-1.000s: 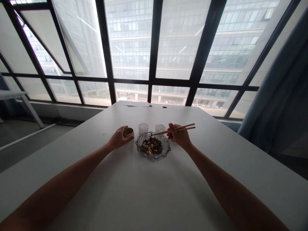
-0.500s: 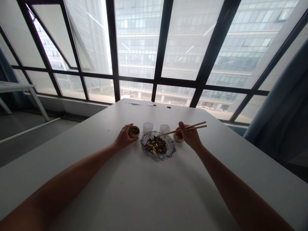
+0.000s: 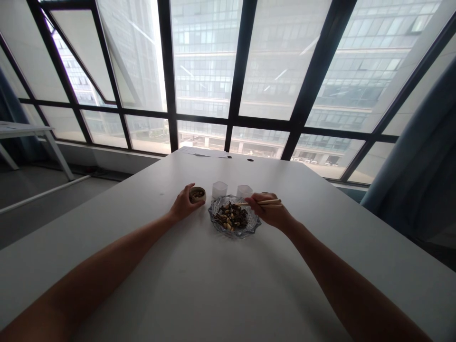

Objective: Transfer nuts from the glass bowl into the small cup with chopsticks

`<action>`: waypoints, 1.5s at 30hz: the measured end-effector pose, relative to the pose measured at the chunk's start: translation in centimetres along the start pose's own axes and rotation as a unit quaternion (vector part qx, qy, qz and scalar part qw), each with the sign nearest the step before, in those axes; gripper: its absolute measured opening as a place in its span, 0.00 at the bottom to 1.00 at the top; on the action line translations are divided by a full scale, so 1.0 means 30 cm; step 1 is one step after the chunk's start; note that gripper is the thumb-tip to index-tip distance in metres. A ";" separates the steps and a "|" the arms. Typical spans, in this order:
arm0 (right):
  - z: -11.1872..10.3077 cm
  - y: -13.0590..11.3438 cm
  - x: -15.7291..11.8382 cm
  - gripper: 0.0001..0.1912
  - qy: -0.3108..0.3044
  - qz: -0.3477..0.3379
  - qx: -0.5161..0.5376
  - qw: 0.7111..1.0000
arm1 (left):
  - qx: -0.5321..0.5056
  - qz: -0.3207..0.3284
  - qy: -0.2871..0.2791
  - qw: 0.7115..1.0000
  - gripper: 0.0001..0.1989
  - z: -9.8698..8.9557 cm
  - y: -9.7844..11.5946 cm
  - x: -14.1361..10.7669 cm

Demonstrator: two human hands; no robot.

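A small round bowl [image 3: 198, 195] with bits of food inside is held by my left hand [image 3: 183, 204], thumb and fingers around its left side. Just right of it stands a clear faceted glass dish [image 3: 253, 228], heaped with dark seeds and pale nuts [image 3: 231, 216]. My right hand [image 3: 270, 210] is closed on a pair of wooden chopsticks [image 3: 270, 203] over the dish's right rim. Their tips reach into the heap; whether they pinch a piece is too small to tell. Behind my right hand, a second small bowl is almost wholly hidden.
Two translucent white cups, a left one [image 3: 220, 189] and a right one [image 3: 244, 191], stand right behind the dish. White paper [image 3: 204, 152] lies at the far edge of the white table [image 3: 185, 280], near the windows. A blue curtain [image 3: 409, 156] hangs at the right.
My right hand has come down and left toward the dish, and the chopsticks now lie flatter. The left hand's bowl looks slightly tilted toward me.
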State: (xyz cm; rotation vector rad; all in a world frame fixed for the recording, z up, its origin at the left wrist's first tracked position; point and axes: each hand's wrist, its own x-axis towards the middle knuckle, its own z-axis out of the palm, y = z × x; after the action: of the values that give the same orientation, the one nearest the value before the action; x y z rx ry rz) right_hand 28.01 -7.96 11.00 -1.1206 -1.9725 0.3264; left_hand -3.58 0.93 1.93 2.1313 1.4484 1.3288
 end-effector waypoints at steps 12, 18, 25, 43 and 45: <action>-0.051 0.026 0.029 0.32 0.128 0.086 0.151 0.976 | 0.074 0.046 0.026 0.996 0.37 -0.010 0.055 0.034; -0.214 0.108 0.049 0.34 0.235 0.155 0.208 0.937 | 0.141 0.143 -0.114 0.973 0.35 0.096 0.305 0.132; -0.394 0.268 -0.014 0.32 0.342 0.164 0.217 0.899 | 0.192 0.167 -0.303 0.918 0.48 0.397 0.560 0.256; -0.382 0.279 -0.037 0.36 0.213 0.146 0.153 0.954 | 0.219 0.260 -0.304 0.890 0.39 0.554 0.558 0.304; -0.365 0.286 -0.032 0.36 0.184 0.150 0.144 0.961 | 0.224 0.257 -0.311 0.887 0.38 0.549 0.560 0.306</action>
State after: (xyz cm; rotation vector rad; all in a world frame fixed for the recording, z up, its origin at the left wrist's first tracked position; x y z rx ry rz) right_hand 41.68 -5.65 12.46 -1.1896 -1.3807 0.5075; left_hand 20.50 5.07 8.29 3.0004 1.0085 0.3082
